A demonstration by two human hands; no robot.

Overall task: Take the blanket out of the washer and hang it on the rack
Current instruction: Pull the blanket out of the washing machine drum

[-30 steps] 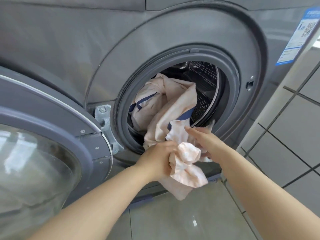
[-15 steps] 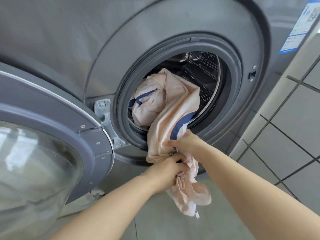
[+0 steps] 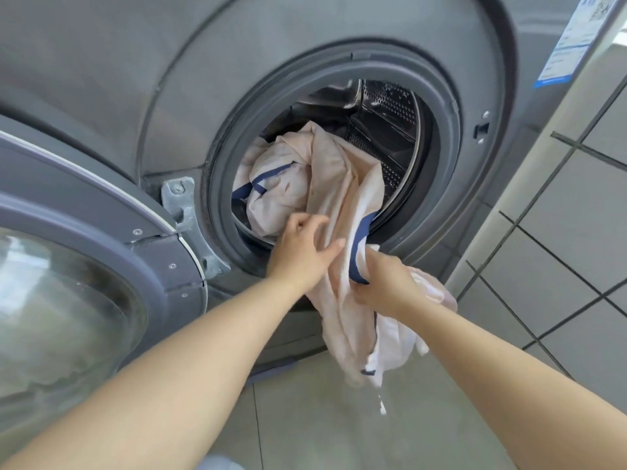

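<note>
A pale pink blanket (image 3: 334,174) with dark blue trim spills out of the grey washer's round opening (image 3: 220,184). Part of it is bunched inside the drum and part hangs down over the lower rim toward the floor. My right hand (image 3: 383,283) is closed on the hanging stretch just below the rim, by the blue trim. My left hand (image 3: 300,247) is beside it at the rim, fingers spread, its thumb touching the cloth and nothing gripped. No rack is in view.
The washer's door (image 3: 84,266) with its glass window stands swung open at the left, close to my left arm. A tiled wall (image 3: 576,215) rises at the right. Grey floor tiles (image 3: 322,418) lie below the washer.
My left hand has let go of the blanket and moved up to the opening's rim. My right hand holds the cloth, and more of it hangs out below.
</note>
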